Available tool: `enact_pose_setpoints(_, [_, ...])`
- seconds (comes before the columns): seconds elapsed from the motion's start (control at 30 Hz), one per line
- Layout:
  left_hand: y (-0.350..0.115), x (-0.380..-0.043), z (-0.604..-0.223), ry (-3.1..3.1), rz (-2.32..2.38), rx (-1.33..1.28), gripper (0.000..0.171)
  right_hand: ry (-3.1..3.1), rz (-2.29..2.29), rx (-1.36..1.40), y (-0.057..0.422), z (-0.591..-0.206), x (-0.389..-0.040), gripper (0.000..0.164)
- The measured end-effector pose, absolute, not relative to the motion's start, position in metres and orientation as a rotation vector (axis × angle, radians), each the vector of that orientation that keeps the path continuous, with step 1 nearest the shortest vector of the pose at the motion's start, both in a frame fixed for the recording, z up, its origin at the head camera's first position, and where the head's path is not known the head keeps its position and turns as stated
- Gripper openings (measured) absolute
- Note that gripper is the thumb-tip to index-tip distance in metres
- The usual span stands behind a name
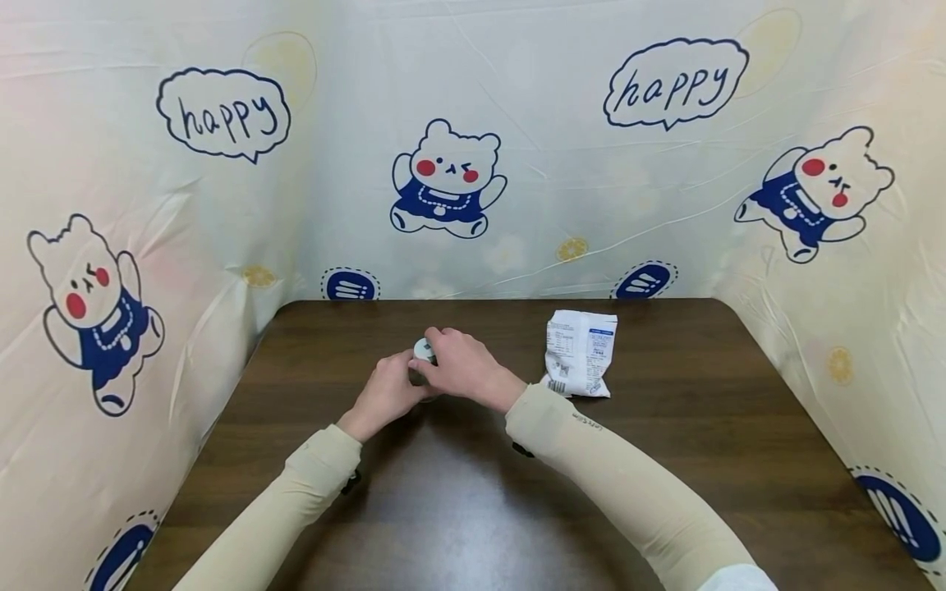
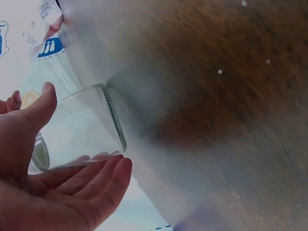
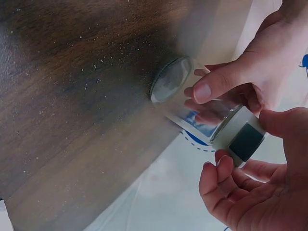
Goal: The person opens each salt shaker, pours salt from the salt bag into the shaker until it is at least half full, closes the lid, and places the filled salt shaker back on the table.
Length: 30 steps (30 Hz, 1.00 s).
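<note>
A clear glass jar (image 2: pixel 82 125) stands on the table with a pale lid (image 3: pixel 228 132) on top; the lid bears a dark square patch. My left hand (image 1: pixel 384 387) holds the jar's body, thumb on one side and fingers round the other, as the right wrist view shows. With thumb and fingers at its edge, my right hand (image 1: pixel 469 367) grips the lid. From above, part of the lid's top shows between both hands, while most of the glass is hidden behind them. What the jar contains, if anything, I cannot tell.
A white printed packet (image 1: pixel 580 353) lies to the right of my hands, near the back of the dark wooden table (image 1: pixel 458 492). Pale cloth walls (image 1: pixel 547 180) with bear drawings surround the table's back and sides.
</note>
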<state>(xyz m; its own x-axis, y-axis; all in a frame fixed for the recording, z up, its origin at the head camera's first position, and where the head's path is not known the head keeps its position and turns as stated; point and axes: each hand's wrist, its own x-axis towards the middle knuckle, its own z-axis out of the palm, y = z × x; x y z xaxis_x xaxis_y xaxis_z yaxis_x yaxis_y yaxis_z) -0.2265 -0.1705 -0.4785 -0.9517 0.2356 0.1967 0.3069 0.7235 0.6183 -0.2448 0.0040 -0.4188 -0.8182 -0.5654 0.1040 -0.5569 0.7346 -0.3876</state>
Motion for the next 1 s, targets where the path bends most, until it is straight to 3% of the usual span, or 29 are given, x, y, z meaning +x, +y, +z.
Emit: enact_pose_setpoints(1.0, [-0.1742,-0.2311,-0.4827,-2.779,-1.153,-0.420,0.044,2.872,-0.633,-0.977,0.0062,-0.4250,-0.2514,0.046])
